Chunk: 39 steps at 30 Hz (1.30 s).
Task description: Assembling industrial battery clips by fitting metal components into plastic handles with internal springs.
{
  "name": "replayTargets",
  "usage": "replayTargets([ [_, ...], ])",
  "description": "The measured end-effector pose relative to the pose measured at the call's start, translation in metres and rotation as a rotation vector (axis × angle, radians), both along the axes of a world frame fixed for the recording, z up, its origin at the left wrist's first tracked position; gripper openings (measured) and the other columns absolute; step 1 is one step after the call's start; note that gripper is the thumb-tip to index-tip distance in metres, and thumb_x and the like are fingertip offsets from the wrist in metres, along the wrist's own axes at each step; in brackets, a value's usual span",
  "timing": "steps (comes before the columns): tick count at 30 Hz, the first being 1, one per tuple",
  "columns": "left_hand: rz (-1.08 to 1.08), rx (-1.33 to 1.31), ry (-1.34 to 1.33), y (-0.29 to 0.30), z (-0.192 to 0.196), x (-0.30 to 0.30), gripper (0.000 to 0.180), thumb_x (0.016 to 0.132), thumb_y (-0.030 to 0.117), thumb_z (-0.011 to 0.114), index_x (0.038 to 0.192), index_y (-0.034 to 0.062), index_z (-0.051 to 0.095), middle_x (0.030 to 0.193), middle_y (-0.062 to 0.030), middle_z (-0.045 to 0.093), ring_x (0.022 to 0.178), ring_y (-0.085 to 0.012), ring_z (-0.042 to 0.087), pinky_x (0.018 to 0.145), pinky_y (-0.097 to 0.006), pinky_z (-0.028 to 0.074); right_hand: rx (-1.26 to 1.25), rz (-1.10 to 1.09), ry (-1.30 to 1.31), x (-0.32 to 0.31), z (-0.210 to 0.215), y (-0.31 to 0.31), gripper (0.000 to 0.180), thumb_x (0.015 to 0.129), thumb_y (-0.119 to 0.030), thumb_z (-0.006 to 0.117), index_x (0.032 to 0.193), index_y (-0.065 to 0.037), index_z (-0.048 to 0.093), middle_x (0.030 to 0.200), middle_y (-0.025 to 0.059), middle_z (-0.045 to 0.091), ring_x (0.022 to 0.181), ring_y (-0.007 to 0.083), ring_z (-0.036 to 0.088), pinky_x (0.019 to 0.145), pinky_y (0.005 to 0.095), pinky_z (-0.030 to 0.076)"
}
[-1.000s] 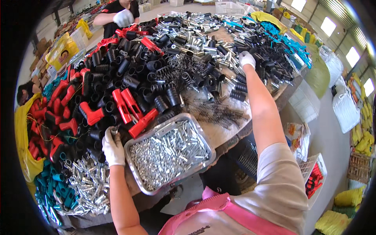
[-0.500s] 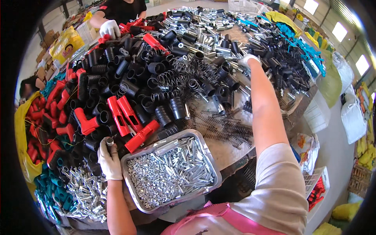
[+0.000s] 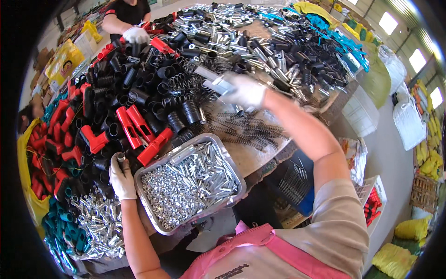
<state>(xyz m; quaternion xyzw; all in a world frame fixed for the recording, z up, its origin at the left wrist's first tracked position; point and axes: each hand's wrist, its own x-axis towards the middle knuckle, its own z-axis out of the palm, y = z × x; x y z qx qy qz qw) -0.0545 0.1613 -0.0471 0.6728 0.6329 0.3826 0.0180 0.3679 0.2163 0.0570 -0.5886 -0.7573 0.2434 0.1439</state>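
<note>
My left hand [image 3: 122, 180], in a white glove, is closed around a short metal tube [image 3: 121, 157] whose open end points up. It is just left of a grey tray [image 3: 243, 187] with small metal nuts or bushings on one side and silver pins [image 3: 218, 172] on the other. My right hand [image 3: 246, 90], also gloved and smeared by motion, grips silver metal tubes [image 3: 214, 83] over the middle of the heap. Below it lie thin dark coil springs [image 3: 253, 130]. Red plastic housings [image 3: 155, 148] rest between my left hand and the tray's far edge.
Black plastic sleeves [image 3: 176, 122] and larger springs are piled across the table. At left are a yellow sack of red handles [image 3: 60, 146], teal parts [image 3: 65, 232] and metal fittings [image 3: 100, 225]. A co-worker's gloved hand [image 3: 136, 35] touches the far pile. White crates [image 3: 360, 111] stand at right.
My right hand has swung left from the far right of the heap and now carries silver tubes. My left hand keeps its tube beside the tray. The co-worker's hand has shifted slightly.
</note>
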Motion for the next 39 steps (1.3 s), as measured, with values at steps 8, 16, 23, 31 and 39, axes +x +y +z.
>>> replayTargets([
  [8,-0.015,-0.006,-0.015,-0.005,-0.004,-0.009,0.025,0.089,0.014,0.055,0.113,0.0054,0.054,0.097,-0.0184,0.061,0.09,-0.0344,0.058,0.078,-0.041,0.046,0.39,-0.284,-0.204,0.034,0.004,0.03,0.026,0.087,-0.027,0.047,0.098,-0.012,0.065,0.099,0.0154,0.065,0.09,0.0331,0.063,0.084,0.0413,0.05],
  [16,-0.03,0.022,0.025,-0.002,0.0,-0.004,0.025,0.087,0.013,0.056,0.111,0.0067,0.055,0.093,-0.018,0.061,0.086,-0.0363,0.058,0.076,-0.043,0.046,-0.131,-0.625,-0.64,0.173,-0.05,0.096,0.039,0.072,-0.022,0.064,0.107,-0.004,0.065,0.115,0.018,0.061,0.105,0.0304,0.061,0.089,0.039,0.049],
  [23,-0.031,0.022,0.035,-0.006,0.0,-0.007,0.025,0.089,0.015,0.056,0.112,0.0069,0.055,0.094,-0.0178,0.061,0.086,-0.0354,0.058,0.077,-0.042,0.046,0.218,-0.587,-0.166,0.134,-0.008,0.063,0.041,0.084,-0.029,0.052,0.115,-0.002,0.054,0.111,0.0217,0.061,0.102,0.0331,0.06,0.086,0.0419,0.046],
  [31,-0.032,0.005,0.079,-0.002,0.002,0.001,0.026,0.091,0.018,0.053,0.114,0.0057,0.054,0.097,-0.0202,0.062,0.09,-0.0353,0.059,0.08,-0.041,0.046,-0.077,-0.421,-0.443,0.095,-0.05,0.052,0.052,0.072,-0.028,0.064,0.114,0.001,0.057,0.104,0.0224,0.063,0.093,0.0287,0.063,0.083,0.0351,0.05],
  [39,-0.032,-0.04,0.107,0.005,-0.004,-0.016,0.032,0.093,0.03,0.051,0.115,0.0076,0.055,0.104,-0.0177,0.064,0.096,-0.0349,0.06,0.082,-0.041,0.046,0.123,-0.504,-0.706,0.073,-0.065,0.051,0.029,0.079,-0.019,0.055,0.105,-0.011,0.065,0.108,0.0196,0.064,0.103,0.0272,0.062,0.089,0.0399,0.048],
])
